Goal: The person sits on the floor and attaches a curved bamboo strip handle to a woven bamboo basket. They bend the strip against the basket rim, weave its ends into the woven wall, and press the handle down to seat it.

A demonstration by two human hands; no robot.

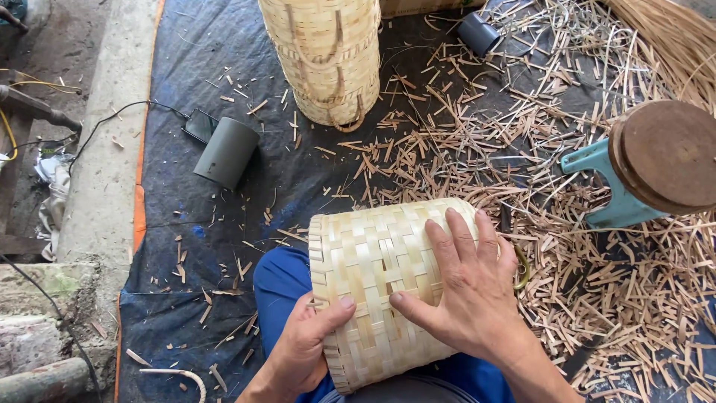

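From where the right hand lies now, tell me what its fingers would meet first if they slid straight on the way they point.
The right hand lies flat on the woven basket, fingers pointing up and away. Past the basket's far edge they would probably meet the bamboo scraps on the dark tarp; depth is unclear.

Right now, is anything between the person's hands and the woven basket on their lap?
No, nothing visible. The right hand lies flat on the woven bamboo basket, and the left hand grips its rim with the thumb on the weave. Both touch it directly.
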